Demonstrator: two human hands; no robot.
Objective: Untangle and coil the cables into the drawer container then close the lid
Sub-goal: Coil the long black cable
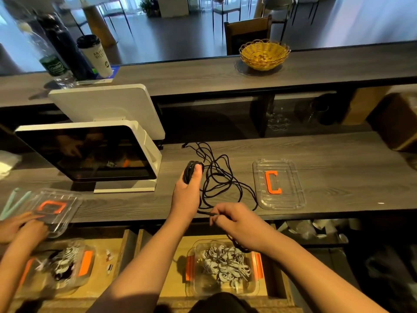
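Left hand (188, 188) grips coil (193, 169); right hand (234, 220) pinches cable (216, 177), whose loose loops at 1 o'clock may knot if pulled.

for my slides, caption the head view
Left hand holds a cable coil; right hand pinches its loose end.

— What sits on the upper ledge?
— A yellow wicker basket (264, 54) right of centre; at upper left a white paper cup (96, 55) with a black lid, beside a dark bottle (65, 48) and a clear plastic bottle (48, 57).
— And lower down?
— A white point-of-sale terminal (90, 152) stands at left on the grey wood-grain worktop (338, 168), its dark screen tilted up. A wooden chair (247, 32) is behind the ledge.
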